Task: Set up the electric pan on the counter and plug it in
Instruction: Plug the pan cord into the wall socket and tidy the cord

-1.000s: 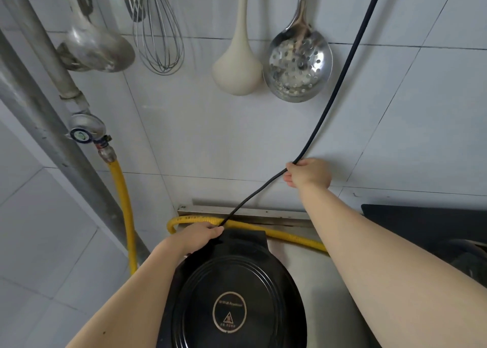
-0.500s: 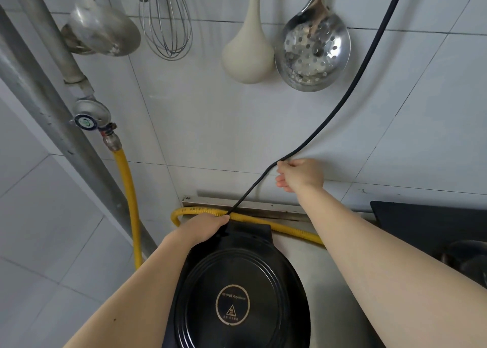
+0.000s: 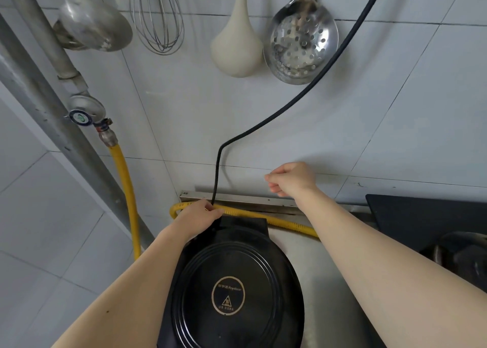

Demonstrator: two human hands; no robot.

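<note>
Two hands: the left hand [image 3: 200, 217] pinches the black cord [image 3: 303, 94] at the electric pan's [image 3: 234, 289] back edge; the right hand [image 3: 291, 179], curled and empty, hangs beyond the pan. The pan sits on the worktop [image 3: 317, 258]. Guide the cord clear of the yellow hose [image 3: 287, 223] behind it.

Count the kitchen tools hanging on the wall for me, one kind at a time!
Ladle: 1
Whisk: 1
Cream spoon: 1
Holey metal spoon: 1
Total: 4 plainly seen. The bits behind the ladle and whisk are too hidden to count.
</note>
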